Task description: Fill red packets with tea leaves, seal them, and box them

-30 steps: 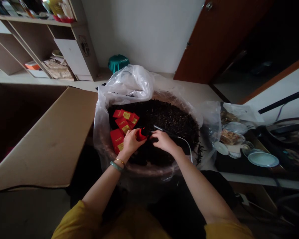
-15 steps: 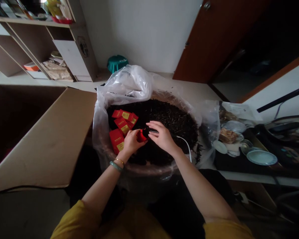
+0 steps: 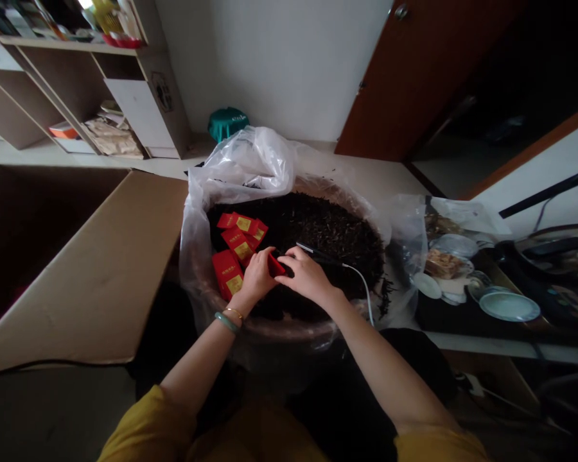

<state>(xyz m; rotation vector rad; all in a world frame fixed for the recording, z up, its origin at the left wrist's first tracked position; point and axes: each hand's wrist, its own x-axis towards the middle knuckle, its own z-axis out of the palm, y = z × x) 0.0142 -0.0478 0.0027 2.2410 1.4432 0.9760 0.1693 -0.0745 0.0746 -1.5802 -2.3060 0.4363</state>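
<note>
My left hand (image 3: 256,277) is closed around a small red packet (image 3: 275,264), whose open side faces right. The fingers of my right hand (image 3: 308,274) pinch the right edge of that same packet. Both hands are over a wide tub lined with clear plastic (image 3: 195,224), full of dark dried leaves (image 3: 337,224) that look like loose tea. Just beyond my right hand, a slim dark device (image 3: 313,251) with a white cable (image 3: 363,279) lies on the leaves. Several red packets with gold labels (image 3: 227,273) lie left of my left hand, on the leaves.
A large cardboard box (image 3: 96,269) stands open on the left. To the right, a low table carries a pale bowl (image 3: 509,304), small dishes and a glass-lidded pot. A teal bag (image 3: 226,123) sits by the wall, near a shelf unit (image 3: 154,122) and a brown door (image 3: 414,77).
My right hand has moved slightly left and down, off the dark device and onto the red packet. The device now lies on the leaves. My left hand has kept its hold.
</note>
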